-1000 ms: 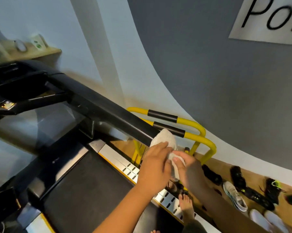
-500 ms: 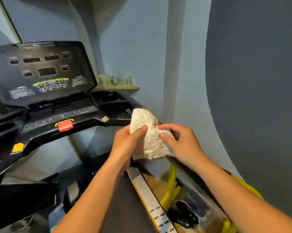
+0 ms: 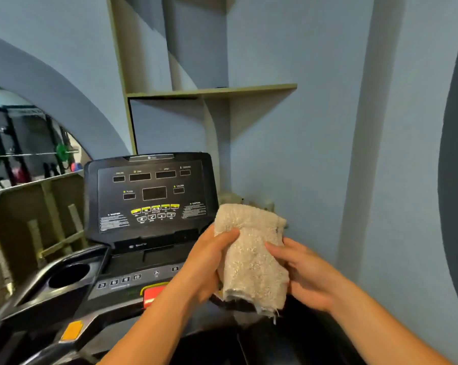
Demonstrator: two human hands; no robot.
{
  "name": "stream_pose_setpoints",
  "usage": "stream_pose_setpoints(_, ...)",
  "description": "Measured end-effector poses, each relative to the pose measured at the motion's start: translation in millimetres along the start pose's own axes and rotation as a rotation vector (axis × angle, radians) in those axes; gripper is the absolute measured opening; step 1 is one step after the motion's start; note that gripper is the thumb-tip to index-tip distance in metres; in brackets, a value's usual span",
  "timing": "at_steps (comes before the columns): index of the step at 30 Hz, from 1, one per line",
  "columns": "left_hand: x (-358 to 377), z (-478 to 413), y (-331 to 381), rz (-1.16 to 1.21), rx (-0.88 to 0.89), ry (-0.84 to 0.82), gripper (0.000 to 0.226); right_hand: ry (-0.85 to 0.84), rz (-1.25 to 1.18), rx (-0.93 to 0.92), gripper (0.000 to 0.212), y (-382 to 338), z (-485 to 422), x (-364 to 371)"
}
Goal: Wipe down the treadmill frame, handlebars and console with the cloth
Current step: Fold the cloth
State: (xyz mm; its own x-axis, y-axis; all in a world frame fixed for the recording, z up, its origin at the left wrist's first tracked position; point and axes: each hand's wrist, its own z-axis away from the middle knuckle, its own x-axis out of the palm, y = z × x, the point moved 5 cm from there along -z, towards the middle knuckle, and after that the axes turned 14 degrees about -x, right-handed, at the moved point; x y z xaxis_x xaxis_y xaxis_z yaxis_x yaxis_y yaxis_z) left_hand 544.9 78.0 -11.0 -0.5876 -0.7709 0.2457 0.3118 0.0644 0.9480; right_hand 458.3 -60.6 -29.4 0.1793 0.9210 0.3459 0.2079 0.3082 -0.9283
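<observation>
A folded beige terry cloth (image 3: 251, 256) is held upright in front of me between both hands. My left hand (image 3: 209, 262) grips its left edge with the thumb across the front. My right hand (image 3: 304, 277) holds its right side, fingers pressed on the fabric. Behind and left of the cloth stands the black treadmill console (image 3: 148, 196) with dark display windows and yellow-green buttons. Below it runs the control panel with a red stop button (image 3: 152, 296), partly hidden by my left forearm. A black cup holder (image 3: 69, 276) sits at the console's left.
A blue wall rises close on the right, with a wooden shelf (image 3: 212, 91) above the console. A mirror at far left reflects a barbell rack (image 3: 24, 154). An orange tab (image 3: 71, 330) marks the lower left handlebar.
My view has swung up from the side rail and floor to the console. Both hands lifted the cloth off the rail and now hold it in front of the console.
</observation>
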Motion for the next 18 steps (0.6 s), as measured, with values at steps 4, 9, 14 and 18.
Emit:
stream_pose_setpoints(4, -6, -79, 51, -0.243, 0.052, 0.100, 0.023, 0.160, 0.290, -0.198, 0.048, -39, -89, -39)
stream_pose_setpoints(9, 3, -157, 119, -0.390, 0.095, 0.048, 0.037, 0.248, 0.453, -0.412, 0.044, -104, -189, -67)
stream_pose_setpoints(14, -9, -216, 219, -0.407, 0.316, 0.086, 0.054, 0.283, 0.787, -0.625, 0.023, -171, -287, -59)
stream_pose_setpoints(18, -20, -273, 291, -0.460, 0.450, 0.147, 0.028, 0.238, 0.798, -0.697, 0.016, -223, -357, -38)
